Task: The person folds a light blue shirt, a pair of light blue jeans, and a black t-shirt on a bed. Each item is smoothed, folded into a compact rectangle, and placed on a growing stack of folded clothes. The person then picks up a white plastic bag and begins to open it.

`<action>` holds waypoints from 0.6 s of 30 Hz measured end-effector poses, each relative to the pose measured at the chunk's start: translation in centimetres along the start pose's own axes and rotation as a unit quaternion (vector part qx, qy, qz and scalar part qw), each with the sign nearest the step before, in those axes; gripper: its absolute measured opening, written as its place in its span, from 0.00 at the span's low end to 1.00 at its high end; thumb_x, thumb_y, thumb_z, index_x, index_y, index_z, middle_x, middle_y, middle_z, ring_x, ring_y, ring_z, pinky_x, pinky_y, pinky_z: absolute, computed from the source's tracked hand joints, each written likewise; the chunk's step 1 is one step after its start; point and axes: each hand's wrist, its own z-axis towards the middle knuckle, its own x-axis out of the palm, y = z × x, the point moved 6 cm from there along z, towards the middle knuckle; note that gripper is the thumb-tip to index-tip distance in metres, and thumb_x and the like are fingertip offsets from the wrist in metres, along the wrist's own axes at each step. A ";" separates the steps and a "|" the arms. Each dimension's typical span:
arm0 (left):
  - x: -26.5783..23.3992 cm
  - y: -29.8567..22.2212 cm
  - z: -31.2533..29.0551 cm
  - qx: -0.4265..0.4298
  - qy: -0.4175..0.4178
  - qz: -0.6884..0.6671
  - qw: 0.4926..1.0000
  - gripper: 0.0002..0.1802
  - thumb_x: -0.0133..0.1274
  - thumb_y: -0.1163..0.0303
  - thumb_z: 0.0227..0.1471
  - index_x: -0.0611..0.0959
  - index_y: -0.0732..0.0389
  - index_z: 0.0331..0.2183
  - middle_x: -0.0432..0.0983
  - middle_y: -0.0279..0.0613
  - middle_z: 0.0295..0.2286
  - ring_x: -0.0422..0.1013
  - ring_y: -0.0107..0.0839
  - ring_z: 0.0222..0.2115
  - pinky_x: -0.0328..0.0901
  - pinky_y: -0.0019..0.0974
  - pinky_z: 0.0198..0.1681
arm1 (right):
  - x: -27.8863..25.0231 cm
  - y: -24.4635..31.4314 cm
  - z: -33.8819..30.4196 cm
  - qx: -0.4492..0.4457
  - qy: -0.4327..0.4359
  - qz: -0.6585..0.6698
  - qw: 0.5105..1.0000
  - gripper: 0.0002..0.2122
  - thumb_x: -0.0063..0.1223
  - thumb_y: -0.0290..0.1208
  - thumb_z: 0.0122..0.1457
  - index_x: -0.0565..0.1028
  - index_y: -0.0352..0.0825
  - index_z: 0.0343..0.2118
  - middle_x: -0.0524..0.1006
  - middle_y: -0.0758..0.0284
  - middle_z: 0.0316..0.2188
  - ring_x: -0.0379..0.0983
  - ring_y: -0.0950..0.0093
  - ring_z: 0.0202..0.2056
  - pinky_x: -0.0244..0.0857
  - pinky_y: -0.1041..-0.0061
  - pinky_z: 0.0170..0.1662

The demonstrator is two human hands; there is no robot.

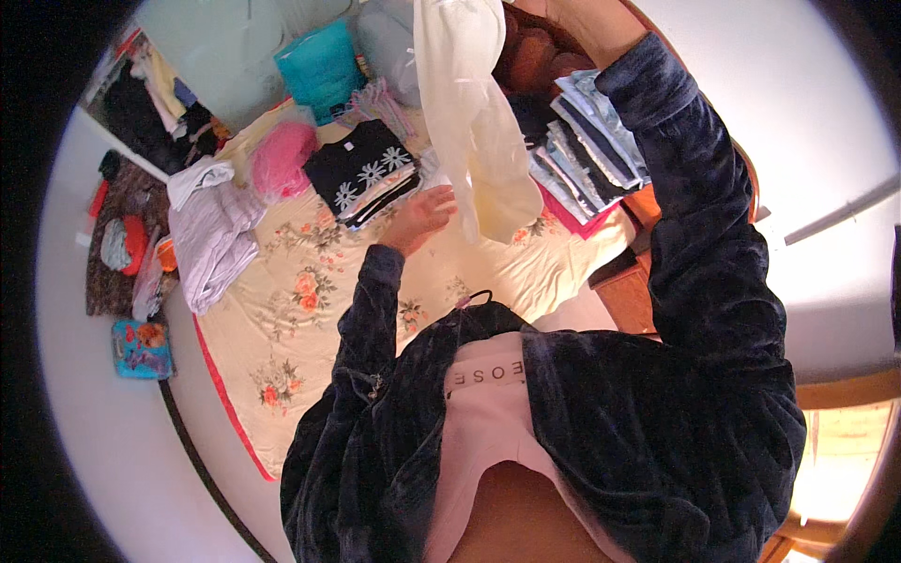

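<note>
Long cream trousers point(479, 122) hang down over the bed, their top beyond the upper edge of the view. My right hand point(577, 17) is raised beside their upper part and closed on them; its fingertips are cut off at the edge. Low down on the other side, my left hand point(424, 218) is open, fingers stretched towards the hanging cloth, holding nothing. Just beyond it lies a folded black T-shirt point(361, 169) with white flower prints, on top of other folded clothes. Right of the trousers stands a stack of folded jeans and other clothes point(587, 141).
A cream flowered sheet point(310, 291) covers the bed. Lilac folded cloth point(216, 235) and a pink bundle point(283, 158) lie at the left. Behind are a turquoise bag point(319, 68), several hangers point(380, 105) and a grey bag point(387, 47). A wooden headboard point(530, 61) rises at the back right.
</note>
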 end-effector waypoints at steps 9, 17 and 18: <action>10.0 4.9 3.4 -0.154 0.001 -0.436 0.887 0.31 0.39 0.46 0.55 0.62 0.59 0.52 0.62 0.51 0.48 0.62 0.48 0.48 0.58 0.52 0.52 | -6.0 3.0 -5.7 -0.008 -0.078 0.044 0.996 0.07 0.44 0.20 0.54 0.76 0.27 0.29 0.76 0.68 0.22 0.71 0.80 0.20 0.67 0.82 0.24; 4.9 1.5 8.5 -0.075 -0.048 -0.434 0.897 0.14 0.50 0.70 0.51 0.72 0.61 0.41 0.70 0.45 0.41 0.66 0.39 0.45 0.60 0.40 0.51 | -18.3 1.1 -18.9 -0.037 -0.291 -0.137 0.946 0.12 0.42 0.28 0.58 0.74 0.31 0.41 0.75 0.67 0.34 0.73 0.78 0.31 0.67 0.80 0.35; 2.6 0.2 7.2 -0.028 -0.095 -0.408 0.908 0.13 0.50 0.72 0.51 0.73 0.61 0.41 0.71 0.43 0.41 0.67 0.38 0.44 0.60 0.40 0.51 | -16.9 -0.6 -19.8 -0.004 -0.303 -0.116 0.946 0.13 0.41 0.26 0.55 0.74 0.30 0.40 0.75 0.68 0.32 0.72 0.79 0.30 0.66 0.80 0.33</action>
